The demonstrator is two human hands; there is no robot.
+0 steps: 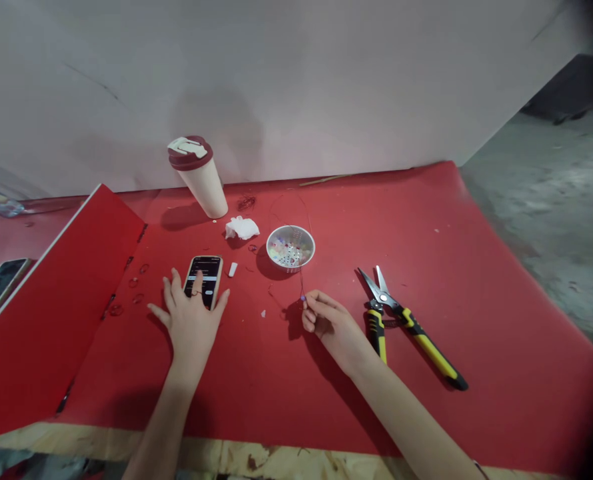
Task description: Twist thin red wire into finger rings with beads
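Head view: my right hand (329, 321) pinches a thin red strand (301, 283) at the fingertips, a tiny bead (302, 299) near the pinch. It looks light, limp and easily lost, so I'd hold close to the bead. It rises beside a perforated metal bowl (309, 245). My left hand (190, 327) lies open on a phone (207, 268).

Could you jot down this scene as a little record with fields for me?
Left hand: fingertips on a black smartphone in a tan case
Right hand: pinching a thin red wire
Nearby: round metal perforated bowl of colourful beads; yellow-and-black-handled steel snips
Rest: white tumbler with dark red lid; crumpled white tissue; red mat
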